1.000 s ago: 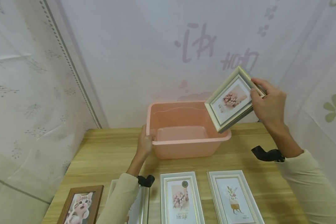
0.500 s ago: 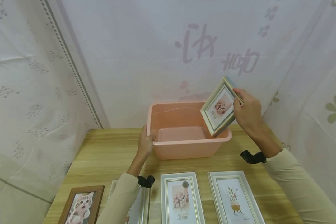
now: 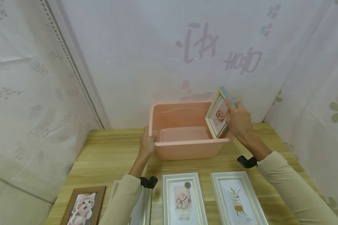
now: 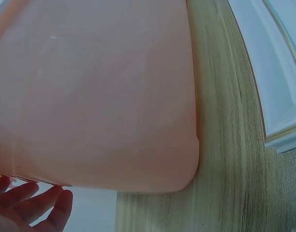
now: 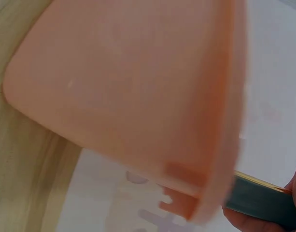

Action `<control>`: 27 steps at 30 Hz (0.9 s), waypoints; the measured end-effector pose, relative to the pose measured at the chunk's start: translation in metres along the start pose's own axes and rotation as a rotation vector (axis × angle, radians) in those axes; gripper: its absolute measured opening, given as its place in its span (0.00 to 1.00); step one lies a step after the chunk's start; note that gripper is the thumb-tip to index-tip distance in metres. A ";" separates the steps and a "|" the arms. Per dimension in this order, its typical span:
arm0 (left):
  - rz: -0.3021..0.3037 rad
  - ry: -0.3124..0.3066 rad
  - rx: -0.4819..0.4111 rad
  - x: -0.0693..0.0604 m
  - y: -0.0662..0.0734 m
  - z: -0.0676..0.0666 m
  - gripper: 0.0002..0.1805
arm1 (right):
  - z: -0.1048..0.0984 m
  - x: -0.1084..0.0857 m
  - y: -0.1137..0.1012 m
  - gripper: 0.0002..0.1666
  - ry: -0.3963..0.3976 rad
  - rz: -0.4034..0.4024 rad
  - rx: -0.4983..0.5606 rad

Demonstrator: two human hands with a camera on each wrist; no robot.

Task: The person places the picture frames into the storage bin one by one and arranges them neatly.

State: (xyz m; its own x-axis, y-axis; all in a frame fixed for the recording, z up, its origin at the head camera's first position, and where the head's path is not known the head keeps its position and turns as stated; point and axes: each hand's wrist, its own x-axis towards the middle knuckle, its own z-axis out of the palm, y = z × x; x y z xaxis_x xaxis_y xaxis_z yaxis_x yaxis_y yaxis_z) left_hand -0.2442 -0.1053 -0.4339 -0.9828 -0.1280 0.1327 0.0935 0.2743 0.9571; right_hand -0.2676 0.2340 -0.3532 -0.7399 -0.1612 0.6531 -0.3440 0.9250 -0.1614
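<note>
A pink plastic basin point(image 3: 188, 151) stands at the back of the wooden table. At its left end my left hand point(image 3: 147, 142) grips the rim with the thumb inside; in the left wrist view the fingers point(image 4: 56, 208) touch the basin's outer wall point(image 4: 99, 96). My right hand point(image 3: 239, 122) holds a cream picture frame point(image 3: 213, 109) with a pink flower print, tilted, its lower part inside the basin's right end. In the right wrist view, the picture frame's edge point(image 5: 261, 198) shows beyond the basin rim point(image 5: 230, 111).
Near the front edge lie a brown frame point(image 3: 99, 203) with a kitten picture, a pale frame point(image 3: 147, 206) partly under my left sleeve, a white flower-print frame point(image 3: 166, 200) and a white plant-print frame point(image 3: 218, 193). Printed cloth point(image 3: 129, 62) hangs behind and beside the table.
My right hand has moved left and down with the picture frame, which now stands steeper and reaches into the basin. My left hand keeps its grip on the rim.
</note>
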 end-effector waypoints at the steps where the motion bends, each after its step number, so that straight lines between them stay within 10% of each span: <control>1: -0.002 -0.001 0.002 0.000 0.000 0.000 0.36 | 0.002 -0.001 0.000 0.28 -0.008 -0.006 -0.003; 27: -0.028 -0.019 -0.080 -0.001 0.003 0.001 0.32 | 0.039 -0.025 0.005 0.28 -0.088 0.048 0.071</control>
State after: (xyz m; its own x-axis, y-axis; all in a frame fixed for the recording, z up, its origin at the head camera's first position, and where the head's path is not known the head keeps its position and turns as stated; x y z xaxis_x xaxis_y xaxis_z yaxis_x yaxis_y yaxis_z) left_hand -0.2425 -0.1038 -0.4317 -0.9880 -0.1164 0.1017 0.0779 0.1933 0.9780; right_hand -0.2730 0.2296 -0.3992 -0.8033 -0.1496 0.5764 -0.3446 0.9062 -0.2450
